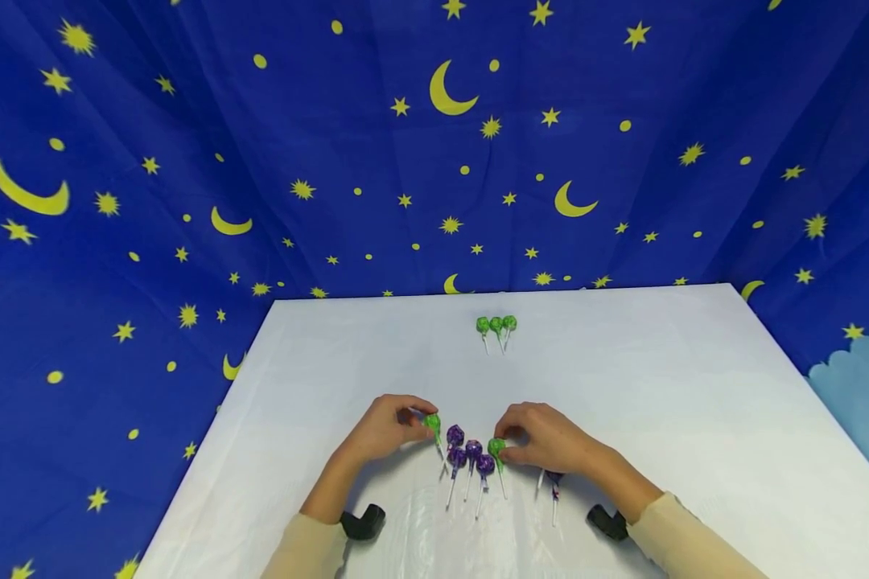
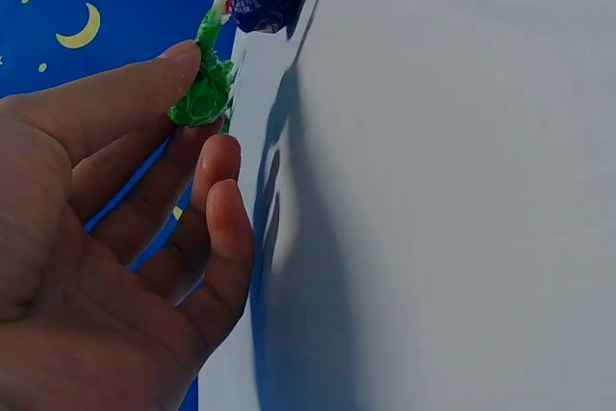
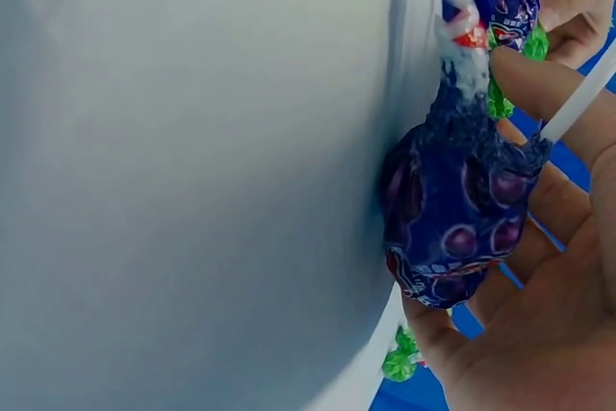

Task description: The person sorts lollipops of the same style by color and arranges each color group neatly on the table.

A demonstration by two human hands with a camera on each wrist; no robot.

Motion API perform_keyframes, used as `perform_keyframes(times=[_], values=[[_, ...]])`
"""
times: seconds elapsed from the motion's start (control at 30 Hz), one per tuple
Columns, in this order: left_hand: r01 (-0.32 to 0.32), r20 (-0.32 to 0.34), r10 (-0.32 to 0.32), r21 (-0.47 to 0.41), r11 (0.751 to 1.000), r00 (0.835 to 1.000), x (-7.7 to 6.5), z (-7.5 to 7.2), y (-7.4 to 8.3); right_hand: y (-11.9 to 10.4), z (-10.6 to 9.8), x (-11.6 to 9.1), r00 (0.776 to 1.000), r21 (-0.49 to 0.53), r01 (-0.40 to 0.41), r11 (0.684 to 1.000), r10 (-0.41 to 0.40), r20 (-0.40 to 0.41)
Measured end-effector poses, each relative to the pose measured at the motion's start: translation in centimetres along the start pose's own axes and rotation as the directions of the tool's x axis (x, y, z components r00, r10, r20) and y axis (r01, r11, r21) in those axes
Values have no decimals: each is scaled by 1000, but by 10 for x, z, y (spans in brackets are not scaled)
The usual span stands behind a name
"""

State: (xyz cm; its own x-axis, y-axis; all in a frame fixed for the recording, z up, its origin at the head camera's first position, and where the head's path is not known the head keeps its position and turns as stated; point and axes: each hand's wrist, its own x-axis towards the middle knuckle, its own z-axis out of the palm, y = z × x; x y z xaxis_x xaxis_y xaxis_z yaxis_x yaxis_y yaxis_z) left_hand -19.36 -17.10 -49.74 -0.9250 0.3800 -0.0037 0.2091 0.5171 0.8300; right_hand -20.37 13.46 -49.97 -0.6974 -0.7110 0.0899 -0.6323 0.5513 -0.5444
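Between thumb and fingers, my left hand (image 1: 389, 428) pinches a green-wrapped lollipop (image 1: 433, 422) by its head; the left wrist view shows the green wrapper (image 2: 202, 98) against the thumb. My right hand (image 1: 550, 438) holds another green lollipop (image 1: 496, 447) the same way. Several purple lollipops (image 1: 474, 449) lie bunched between the hands, sticks toward the person. Partly hidden beneath the right hand is a purple lollipop (image 1: 554, 479), with another white stick beside it. The right wrist view shows a purple lollipop (image 3: 462, 209) close up, in front of the palm.
Three green lollipops (image 1: 496, 325) lie side by side near the back of the white table (image 1: 376, 346). A blue cloth (image 1: 376, 145) with yellow moons and stars hangs behind and at the sides. Black wrist devices (image 1: 363, 523) sit beside both forearms.
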Motion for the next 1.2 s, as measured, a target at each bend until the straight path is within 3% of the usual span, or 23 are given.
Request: perform_keyframes(times=[0.33, 0.5, 1.2], values=[[22, 4, -22, 38, 999, 1000, 27, -10, 0, -1, -1, 0, 1000, -5, -12, 1000, 12, -3], [40, -1, -40, 44, 998, 999, 42, -9, -1, 1, -3, -1, 1000, -13, -16, 1000, 16, -10], [90, -14, -90, -56, 994, 996, 70, -9, -2, -1, -1, -1, 1000, 12, 0, 1000, 0, -17]])
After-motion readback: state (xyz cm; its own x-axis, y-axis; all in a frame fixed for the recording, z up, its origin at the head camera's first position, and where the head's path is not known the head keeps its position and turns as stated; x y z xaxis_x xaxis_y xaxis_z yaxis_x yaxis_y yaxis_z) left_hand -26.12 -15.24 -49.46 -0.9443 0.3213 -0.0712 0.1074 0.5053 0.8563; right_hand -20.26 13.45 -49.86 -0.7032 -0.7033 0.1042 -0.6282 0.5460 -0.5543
